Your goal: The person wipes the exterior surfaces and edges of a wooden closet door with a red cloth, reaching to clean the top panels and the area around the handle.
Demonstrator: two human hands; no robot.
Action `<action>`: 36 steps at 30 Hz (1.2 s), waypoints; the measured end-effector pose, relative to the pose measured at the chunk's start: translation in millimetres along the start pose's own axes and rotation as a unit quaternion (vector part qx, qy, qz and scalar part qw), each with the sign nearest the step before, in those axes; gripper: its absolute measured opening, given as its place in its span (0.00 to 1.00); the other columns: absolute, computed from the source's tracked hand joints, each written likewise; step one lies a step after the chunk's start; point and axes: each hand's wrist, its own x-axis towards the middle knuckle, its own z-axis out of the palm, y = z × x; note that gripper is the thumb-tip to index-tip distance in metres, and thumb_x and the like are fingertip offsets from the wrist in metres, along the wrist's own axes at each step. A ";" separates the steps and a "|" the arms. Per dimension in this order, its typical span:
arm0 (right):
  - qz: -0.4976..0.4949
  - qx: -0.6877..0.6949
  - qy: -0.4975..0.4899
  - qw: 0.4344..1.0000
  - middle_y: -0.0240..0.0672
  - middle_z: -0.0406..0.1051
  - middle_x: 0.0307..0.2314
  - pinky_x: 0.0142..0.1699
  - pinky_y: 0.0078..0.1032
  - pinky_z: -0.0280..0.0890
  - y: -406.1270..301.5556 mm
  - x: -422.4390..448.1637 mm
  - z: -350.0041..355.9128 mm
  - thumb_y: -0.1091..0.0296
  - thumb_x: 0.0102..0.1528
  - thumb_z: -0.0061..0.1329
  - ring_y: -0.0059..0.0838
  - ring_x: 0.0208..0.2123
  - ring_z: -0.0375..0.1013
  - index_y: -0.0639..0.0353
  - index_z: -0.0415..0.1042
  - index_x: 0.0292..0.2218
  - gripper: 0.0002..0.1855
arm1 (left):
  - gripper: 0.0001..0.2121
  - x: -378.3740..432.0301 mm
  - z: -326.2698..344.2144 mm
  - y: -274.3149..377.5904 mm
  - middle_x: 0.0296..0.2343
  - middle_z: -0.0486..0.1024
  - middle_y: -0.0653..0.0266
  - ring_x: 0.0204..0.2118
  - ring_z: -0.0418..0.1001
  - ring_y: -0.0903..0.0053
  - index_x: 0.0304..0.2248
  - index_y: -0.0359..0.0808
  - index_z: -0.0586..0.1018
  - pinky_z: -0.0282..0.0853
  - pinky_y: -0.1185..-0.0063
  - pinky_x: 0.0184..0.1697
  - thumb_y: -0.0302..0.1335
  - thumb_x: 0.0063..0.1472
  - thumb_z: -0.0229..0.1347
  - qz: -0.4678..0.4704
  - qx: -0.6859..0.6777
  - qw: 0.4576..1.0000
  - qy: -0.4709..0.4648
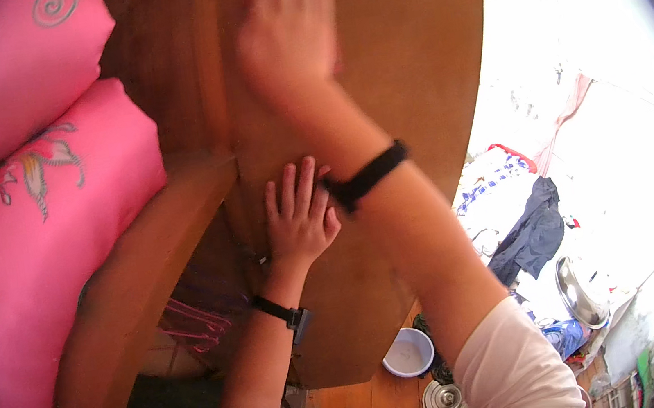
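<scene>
A large brown wooden panel [404,39] fills the middle of the view. My left hand [301,220] rests on it with the fingers spread and nothing held. My right hand [288,29] is higher up, blurred, over the same panel near the top edge; whether it holds anything is unclear, and its fingertips reach the picture's rim. Each wrist bears a black strap. Left of the panel, pink cushions [90,148] with embroidered flowers lean by a curved wooden armrest [143,265].
Pink hangers [200,326] lie in the dark gap below the armrest. On the wooden floor [353,405] stand a white basin [408,353] and a round metal lid [441,400]. Dark cloth [529,233] and a shiny metal basin [579,294] are at the right.
</scene>
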 end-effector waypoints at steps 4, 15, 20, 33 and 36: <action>-0.040 0.119 0.012 0.992 0.45 0.63 0.68 0.75 0.51 0.52 -45.4 -25.2 11.2 0.61 0.58 0.52 0.48 0.73 0.53 0.63 0.64 0.68 0.39 | 0.26 -8.5 14.5 0.1 0.66 0.66 0.57 0.71 0.58 0.49 0.60 0.42 0.78 0.54 0.42 0.69 0.47 0.68 0.53 -0.148 -0.310 0.938 -0.042; -0.125 0.155 -0.119 0.973 0.52 0.62 0.67 0.74 0.48 0.54 147.1 11.7 -60.1 0.67 0.63 0.48 0.53 0.71 0.58 0.67 0.61 0.68 0.35 | 0.31 -3.3 -4.4 -11.7 0.73 0.53 0.51 0.75 0.51 0.46 0.73 0.41 0.61 0.49 0.43 0.72 0.40 0.74 0.41 0.021 0.061 0.998 -0.019; -0.033 0.044 0.023 0.998 0.56 0.59 0.69 0.77 0.46 0.47 243.9 -13.6 -41.8 0.64 0.69 0.41 0.56 0.73 0.52 0.69 0.61 0.68 0.32 | 0.31 4.4 -1.6 2.1 0.74 0.52 0.52 0.75 0.51 0.47 0.73 0.42 0.60 0.49 0.43 0.73 0.41 0.74 0.40 0.019 0.065 0.997 -0.025; 0.074 0.009 0.033 0.997 0.37 0.65 0.67 0.77 0.52 0.44 -6.1 -30.9 -6.3 0.58 0.57 0.53 0.44 0.74 0.53 0.51 0.74 0.63 0.33 | 0.32 -6.2 16.3 -9.7 0.69 0.63 0.56 0.74 0.55 0.50 0.68 0.42 0.68 0.51 0.42 0.71 0.44 0.69 0.52 0.037 -0.019 0.998 0.056; 0.018 0.065 0.024 0.997 0.35 0.69 0.65 0.73 0.50 0.54 -28.7 -46.5 1.1 0.60 0.58 0.53 0.41 0.71 0.60 0.53 0.76 0.60 0.29 | 0.31 -12.6 19.1 -7.7 0.67 0.64 0.54 0.74 0.55 0.48 0.66 0.40 0.69 0.51 0.40 0.70 0.46 0.68 0.54 -0.048 -0.197 0.979 -0.019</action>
